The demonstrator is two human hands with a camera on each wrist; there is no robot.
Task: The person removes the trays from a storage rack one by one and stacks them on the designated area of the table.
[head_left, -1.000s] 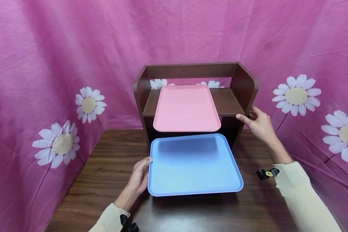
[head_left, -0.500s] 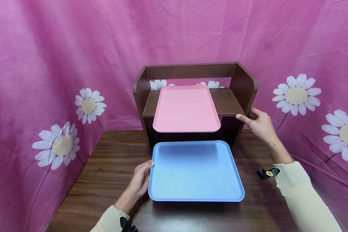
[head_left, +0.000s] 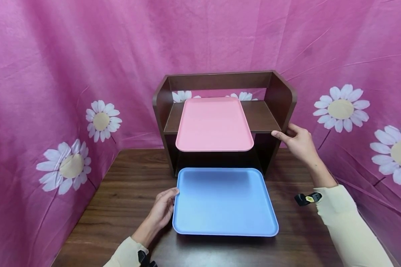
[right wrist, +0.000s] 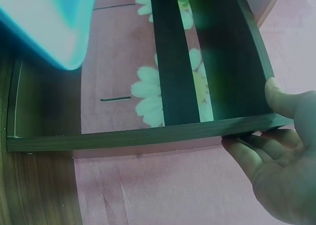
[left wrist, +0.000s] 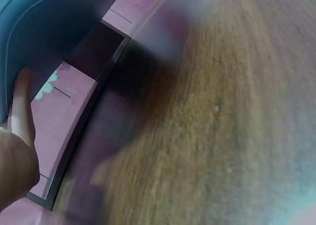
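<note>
My left hand (head_left: 162, 211) holds a blue rectangular tray (head_left: 225, 202) by its left edge, with the thumb at the rim. Seen from the left wrist, the fingers (left wrist: 22, 104) lie against the tray's dark underside (left wrist: 54, 24), above the tabletop. A dark brown two-level shelf unit (head_left: 280, 96) stands behind the tray. My right hand (head_left: 299, 144) grips its right side panel, thumb in front and the other fingers (right wrist: 242, 156) behind the panel's outer face in the right wrist view. A pink tray (head_left: 215, 126) rests on the upper shelf, its front jutting past the shelf edge.
The wood-grain table (head_left: 120, 193) reaches out to both sides of the shelf unit. A pink curtain (head_left: 214, 37) with white daisies hangs close behind and on both sides. The lower compartment (head_left: 217, 159) opens toward me, partly covered by the pink tray.
The blue tray has come down and slightly toward me, its far edge now lower and level, and my left hand has moved with it. My right hand, the shelf unit and pink tray stay put.
</note>
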